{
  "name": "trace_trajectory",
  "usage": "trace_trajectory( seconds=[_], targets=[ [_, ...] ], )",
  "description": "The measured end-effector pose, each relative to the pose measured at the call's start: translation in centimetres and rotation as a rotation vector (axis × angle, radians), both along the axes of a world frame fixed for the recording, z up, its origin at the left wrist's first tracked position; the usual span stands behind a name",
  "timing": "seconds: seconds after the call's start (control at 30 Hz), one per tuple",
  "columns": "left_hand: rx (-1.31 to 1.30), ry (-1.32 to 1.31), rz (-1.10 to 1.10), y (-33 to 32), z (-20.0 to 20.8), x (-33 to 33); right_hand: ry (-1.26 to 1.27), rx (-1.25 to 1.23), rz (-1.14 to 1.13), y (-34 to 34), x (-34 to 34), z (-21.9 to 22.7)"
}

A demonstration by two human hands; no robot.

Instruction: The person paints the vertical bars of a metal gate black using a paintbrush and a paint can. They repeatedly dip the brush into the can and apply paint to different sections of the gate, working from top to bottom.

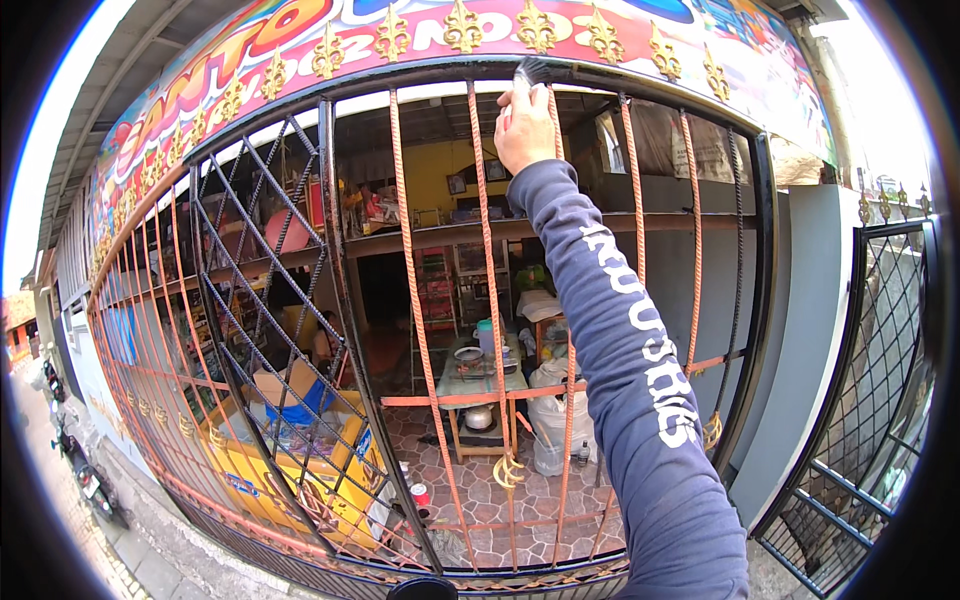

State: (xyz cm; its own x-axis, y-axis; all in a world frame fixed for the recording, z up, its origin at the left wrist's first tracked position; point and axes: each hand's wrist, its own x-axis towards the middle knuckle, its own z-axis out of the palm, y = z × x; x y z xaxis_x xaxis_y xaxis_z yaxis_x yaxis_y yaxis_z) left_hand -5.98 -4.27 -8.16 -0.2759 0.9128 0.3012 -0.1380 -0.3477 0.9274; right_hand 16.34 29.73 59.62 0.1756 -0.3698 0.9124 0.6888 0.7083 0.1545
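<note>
My right hand (526, 130) is raised on an outstretched arm in a dark blue sleeve with white lettering. Its fingers are closed on a paintbrush (532, 70), whose dark bristles touch the black top rail (440, 76) of a metal fence. Below the rail run twisted bars, several still reddish-brown, such as the bar (484, 200) left of my hand. The lattice panel (265, 230) and right-hand post (765, 230) are black. Gold spear-shaped finials (537, 27) stand along the top. At the lower edge shows the rim of a dark round container (422, 588); my left hand is out of sight.
Behind the bars are a yellow chest (340, 450), a low table (470, 385) with pots, and a white sack (550, 410). A reddish crossbar (470, 398) spans the lower bars. Another black lattice gate (850, 400) stands right; parked motorcycles (95, 485) line the street left.
</note>
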Motion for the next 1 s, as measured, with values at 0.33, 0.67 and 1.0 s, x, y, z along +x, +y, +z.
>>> trace_trajectory(
  seconds=[0.33, 0.67, 1.0],
  targets=[
    [-0.119, -0.068, -0.031, 0.3, 0.4, -0.4, -0.233, -0.166, 0.115, -0.2, -1.8, -0.6],
    [-0.113, 0.024, -0.041, 1.3, -1.7, -0.9, -0.185, -0.002, 0.035, -1.3, 0.3, 0.8],
    [-0.107, 0.219, -0.033, 0.6, 1.8, 1.3, 0.03, 0.136, -0.111, -2.0, 5.1, 0.6]
  ],
)
